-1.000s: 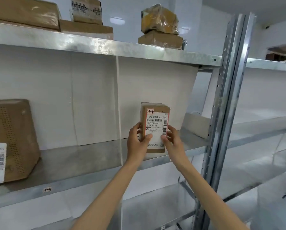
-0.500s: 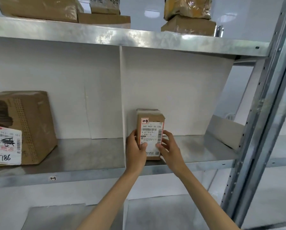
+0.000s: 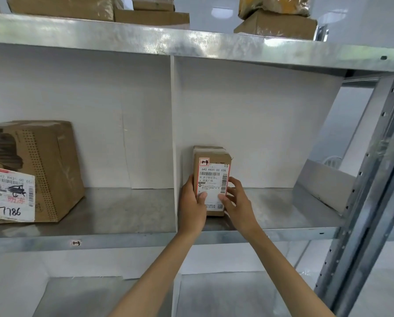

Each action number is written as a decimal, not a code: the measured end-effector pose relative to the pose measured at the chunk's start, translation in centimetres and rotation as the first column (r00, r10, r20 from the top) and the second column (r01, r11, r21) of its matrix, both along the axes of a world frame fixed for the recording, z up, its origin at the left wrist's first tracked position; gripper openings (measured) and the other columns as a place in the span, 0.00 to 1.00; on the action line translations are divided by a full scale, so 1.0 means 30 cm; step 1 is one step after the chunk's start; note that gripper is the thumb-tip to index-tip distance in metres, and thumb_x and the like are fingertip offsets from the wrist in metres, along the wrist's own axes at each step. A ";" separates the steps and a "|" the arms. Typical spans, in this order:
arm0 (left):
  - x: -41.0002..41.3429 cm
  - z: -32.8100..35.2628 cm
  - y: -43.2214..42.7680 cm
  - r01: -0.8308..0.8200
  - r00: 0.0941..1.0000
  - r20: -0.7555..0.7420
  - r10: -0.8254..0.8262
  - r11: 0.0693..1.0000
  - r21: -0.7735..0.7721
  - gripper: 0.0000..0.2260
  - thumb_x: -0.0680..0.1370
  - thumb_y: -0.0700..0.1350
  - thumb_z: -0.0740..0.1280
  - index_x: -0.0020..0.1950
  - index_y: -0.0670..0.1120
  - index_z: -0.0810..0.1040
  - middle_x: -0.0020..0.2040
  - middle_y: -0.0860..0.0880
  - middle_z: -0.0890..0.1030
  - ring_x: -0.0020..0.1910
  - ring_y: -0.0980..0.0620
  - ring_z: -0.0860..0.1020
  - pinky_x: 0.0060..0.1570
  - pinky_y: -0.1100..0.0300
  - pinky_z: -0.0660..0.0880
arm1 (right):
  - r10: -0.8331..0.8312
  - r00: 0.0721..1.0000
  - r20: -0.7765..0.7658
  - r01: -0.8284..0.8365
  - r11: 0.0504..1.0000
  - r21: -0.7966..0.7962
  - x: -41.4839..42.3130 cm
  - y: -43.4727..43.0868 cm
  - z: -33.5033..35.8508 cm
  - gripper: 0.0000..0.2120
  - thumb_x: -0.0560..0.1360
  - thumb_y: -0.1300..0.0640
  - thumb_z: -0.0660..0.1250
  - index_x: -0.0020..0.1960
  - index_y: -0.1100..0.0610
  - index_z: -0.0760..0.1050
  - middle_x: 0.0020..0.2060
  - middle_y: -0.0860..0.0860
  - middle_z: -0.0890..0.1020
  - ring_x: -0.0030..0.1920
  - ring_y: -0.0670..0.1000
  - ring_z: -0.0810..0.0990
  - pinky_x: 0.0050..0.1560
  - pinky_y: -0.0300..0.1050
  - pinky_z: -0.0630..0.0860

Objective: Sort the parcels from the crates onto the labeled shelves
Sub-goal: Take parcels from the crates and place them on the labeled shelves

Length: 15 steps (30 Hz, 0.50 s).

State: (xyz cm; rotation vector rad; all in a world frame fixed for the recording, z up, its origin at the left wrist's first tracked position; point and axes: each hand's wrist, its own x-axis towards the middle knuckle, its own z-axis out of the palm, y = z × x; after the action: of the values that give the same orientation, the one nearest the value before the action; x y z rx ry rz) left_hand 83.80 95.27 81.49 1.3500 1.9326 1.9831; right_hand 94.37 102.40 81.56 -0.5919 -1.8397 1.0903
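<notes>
A small brown cardboard parcel (image 3: pixel 212 163) with a white shipping label stands upright on the middle metal shelf (image 3: pixel 132 213), in the right compartment, close against the white divider (image 3: pixel 173 133). My left hand (image 3: pixel 192 207) grips its left side with the thumb across the label. My right hand (image 3: pixel 238 202) holds its right side, thumb on the lower label. The parcel's base seems to rest on the shelf.
A bigger brown box (image 3: pixel 38 170) marked 7786 stands in the left compartment. Several parcels (image 3: pixel 276 17) sit on the top shelf. A small tag (image 3: pixel 75 243) is on the shelf's front lip. A steel upright (image 3: pixel 369 191) rises at the right.
Both hands have carried the parcel forward and down from in front of the shelf into the right compartment, beside the divider. My head has moved closer.
</notes>
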 end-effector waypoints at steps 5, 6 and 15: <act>-0.002 -0.008 0.011 -0.021 1.000 -0.014 0.020 1.000 -0.016 0.22 0.78 0.40 0.60 0.71 0.55 0.63 0.65 0.53 0.74 0.64 0.53 0.73 0.62 0.51 0.74 | 0.003 1.000 -0.004 -0.003 1.000 0.000 -0.005 0.003 -0.004 0.20 0.79 0.59 0.60 0.65 0.41 0.60 0.58 0.42 0.76 0.57 0.46 0.76 0.52 0.38 0.78; -0.002 -0.007 0.010 -0.017 1.000 -0.020 0.016 1.000 -0.022 0.22 0.78 0.40 0.60 0.71 0.56 0.63 0.65 0.53 0.74 0.64 0.53 0.73 0.62 0.51 0.74 | 0.004 1.000 -0.005 -0.004 1.000 0.000 -0.005 0.003 -0.005 0.20 0.79 0.59 0.60 0.66 0.41 0.60 0.58 0.42 0.76 0.57 0.47 0.76 0.51 0.37 0.78; 0.038 0.018 -0.002 0.065 0.997 0.045 -0.061 0.994 -0.085 0.22 0.82 0.39 0.54 0.75 0.47 0.56 0.71 0.47 0.69 0.67 0.50 0.70 0.53 0.75 0.70 | -0.062 0.998 0.004 0.062 0.998 -0.005 0.006 -0.007 0.008 0.20 0.79 0.60 0.61 0.69 0.50 0.62 0.57 0.45 0.76 0.56 0.47 0.76 0.51 0.38 0.77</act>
State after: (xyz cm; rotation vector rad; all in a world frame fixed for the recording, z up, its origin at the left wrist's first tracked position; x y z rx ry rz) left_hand 84.94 95.20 82.02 1.3200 1.9090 1.8612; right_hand 94.55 102.19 81.79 -0.6504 -1.8100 1.0538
